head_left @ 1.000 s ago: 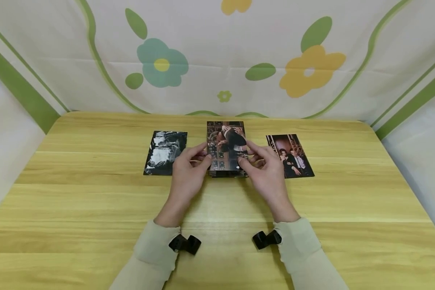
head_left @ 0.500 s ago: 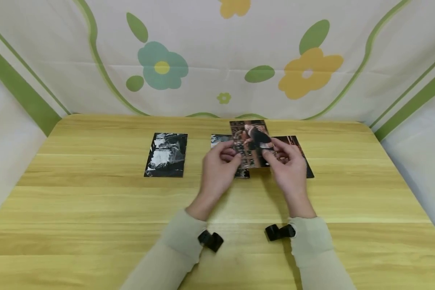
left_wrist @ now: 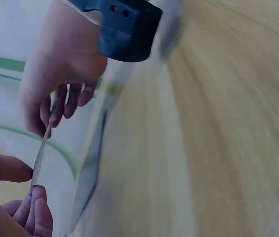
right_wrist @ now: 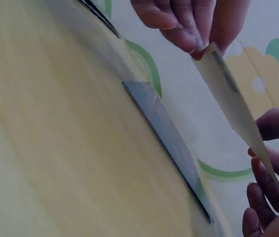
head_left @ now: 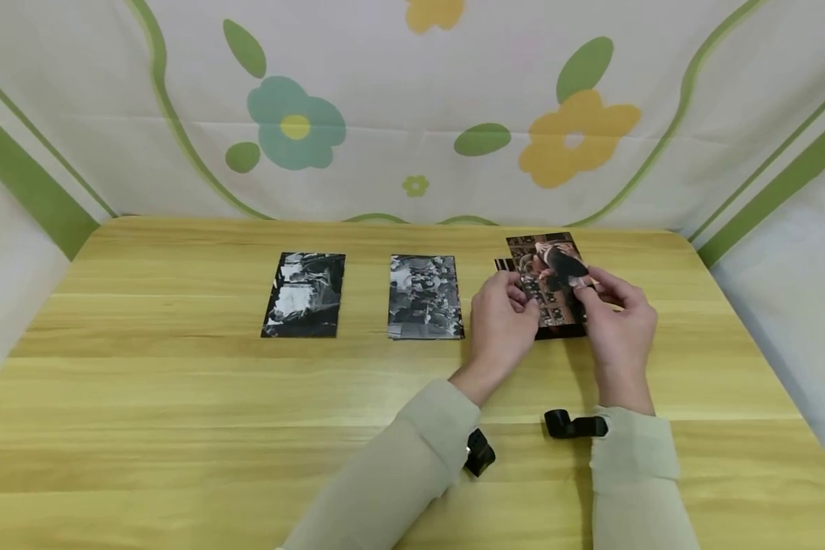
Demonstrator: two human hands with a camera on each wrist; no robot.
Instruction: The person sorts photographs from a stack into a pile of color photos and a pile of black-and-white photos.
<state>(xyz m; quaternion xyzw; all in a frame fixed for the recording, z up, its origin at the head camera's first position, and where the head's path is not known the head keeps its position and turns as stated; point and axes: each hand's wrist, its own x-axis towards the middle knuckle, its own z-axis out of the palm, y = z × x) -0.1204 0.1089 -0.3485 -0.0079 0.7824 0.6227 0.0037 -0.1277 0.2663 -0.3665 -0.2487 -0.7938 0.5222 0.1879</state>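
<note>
A colour photo print (head_left: pixel 550 267) is held above the table at the right, raised over a darker photo (head_left: pixel 560 331) that it mostly covers. My left hand (head_left: pixel 503 321) pinches its left edge between thumb and fingers. On the opposite edge, my right hand (head_left: pixel 617 328) grips it with the thumb on the picture side. In the left wrist view the print (left_wrist: pixel 39 160) is seen nearly edge-on between both hands. Its pale back (right_wrist: pixel 230 101) faces the right wrist camera, and a gap separates it from the photo (right_wrist: pixel 169 148) lying on the table.
A black-and-white photo (head_left: pixel 304 295) lies at the left of the wooden table (head_left: pixel 247 428). Nearer the middle is a small stack of photos (head_left: pixel 424 298), a black-and-white one on top. Behind the table's far edge hangs a flower-patterned cloth (head_left: pixel 385 99).
Both hands have carried the colour print rightward, from above the middle stack to above the right photo. The middle stack's black-and-white top picture has come into view.
</note>
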